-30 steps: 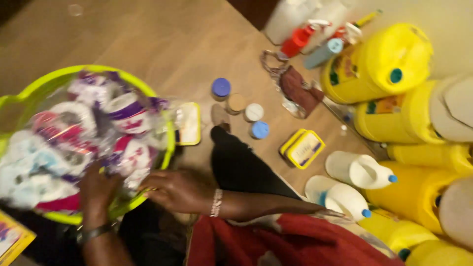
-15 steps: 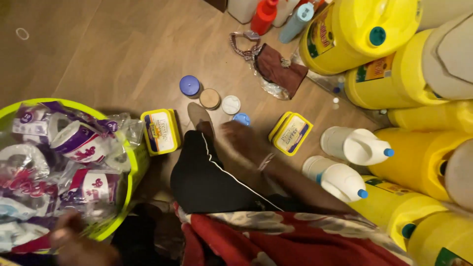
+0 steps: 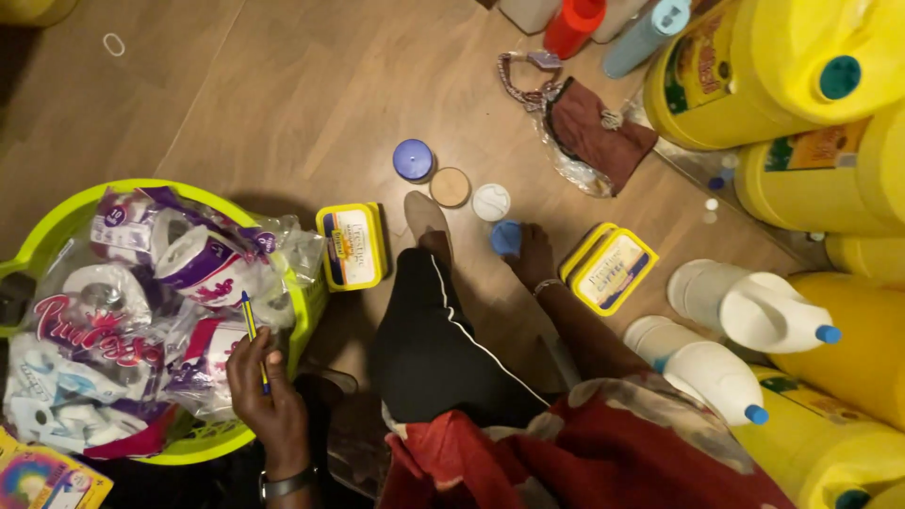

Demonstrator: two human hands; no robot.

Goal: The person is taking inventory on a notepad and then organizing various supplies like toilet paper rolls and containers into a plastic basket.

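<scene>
Right hand (image 3: 534, 256) reaches down, fingers closing on a small blue lid (image 3: 505, 238) on the floor. Just right of it lies a yellow rectangular tub (image 3: 609, 269); a white lid (image 3: 491, 202) sits just beyond. Left hand (image 3: 267, 391) grips a blue-and-yellow pen (image 3: 253, 335) over wrapped tissue rolls (image 3: 193, 259) in the green basket (image 3: 57, 221).

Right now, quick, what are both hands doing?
Left hand: closed around a pencil, over the green basket.
Right hand: on a small blue lid; grip unclear.
</scene>
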